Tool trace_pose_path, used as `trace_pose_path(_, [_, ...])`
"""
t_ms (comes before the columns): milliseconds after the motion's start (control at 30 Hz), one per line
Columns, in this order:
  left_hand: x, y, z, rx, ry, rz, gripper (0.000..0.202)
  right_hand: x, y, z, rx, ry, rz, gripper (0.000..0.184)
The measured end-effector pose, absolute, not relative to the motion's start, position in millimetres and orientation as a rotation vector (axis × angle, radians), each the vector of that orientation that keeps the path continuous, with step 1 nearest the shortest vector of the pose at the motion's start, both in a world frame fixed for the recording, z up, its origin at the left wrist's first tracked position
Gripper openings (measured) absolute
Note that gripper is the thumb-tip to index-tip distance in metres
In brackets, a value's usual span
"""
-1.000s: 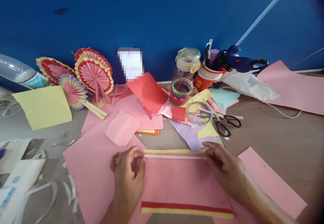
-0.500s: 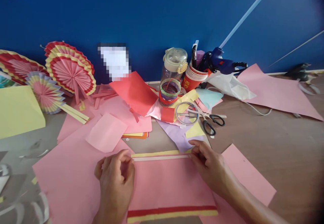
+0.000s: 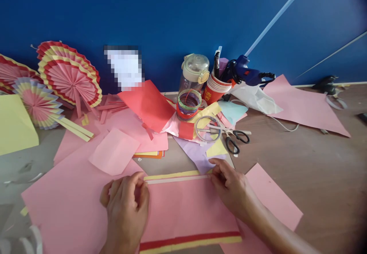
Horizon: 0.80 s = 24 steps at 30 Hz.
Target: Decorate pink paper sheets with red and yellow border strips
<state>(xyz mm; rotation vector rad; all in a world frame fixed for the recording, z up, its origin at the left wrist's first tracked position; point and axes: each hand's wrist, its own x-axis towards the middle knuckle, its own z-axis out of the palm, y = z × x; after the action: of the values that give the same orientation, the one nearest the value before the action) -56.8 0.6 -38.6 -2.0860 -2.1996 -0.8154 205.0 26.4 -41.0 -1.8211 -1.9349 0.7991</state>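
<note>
A pink paper sheet (image 3: pixel 189 208) lies in front of me, with a red and yellow band along its near edge. Along its far edge run a yellow border (image 3: pixel 174 175) and a narrow white strip (image 3: pixel 177 179). The far left corner is pinched by my left hand (image 3: pixel 126 204), thumb and forefinger closed at the strip's end. At the opposite end my right hand (image 3: pixel 229 181) pinches the far right corner, its fingertips partly hiding the paper. Beyond the sheet are black-handled scissors (image 3: pixel 233 135) and a roll of tape (image 3: pixel 208 128).
Pleated paper fans (image 3: pixel 71 82) stand at the back left against the blue partition (image 3: pixel 160 13). A clear bottle (image 3: pixel 195 70) and a red paper cup (image 3: pixel 215 89) with tools and a glue gun (image 3: pixel 248 70) stand behind. Pink sheets (image 3: pixel 69 200) and paper scraps surround the work.
The whole view has shifted slightly, so things appear further left. Both hands keep their pinch on the sheet's far corners, with little other visible movement.
</note>
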Motion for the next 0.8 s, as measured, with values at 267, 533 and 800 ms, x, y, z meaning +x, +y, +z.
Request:
trace_pose_path(267, [-56.9, 1.2, -40.0, -2.1, -2.109, -0.767, 0.013, 202.9, 27.5, -40.0, -1.843, -1.955, 0.72, 0.027])
trace_pose_path(533, [-56.7, 3.0, -40.7, -2.122, -2.02, -0.754, 0.018, 202.9, 26.3, -45.7, -1.845, -2.006, 0.631, 0.028])
trace_pose_path(800, [-53.0, -0.3, -36.9, -2.12, -2.144, -0.705, 0.019, 205.7, 25.1, -49.6, -1.822, -2.029, 0.594, 0.027])
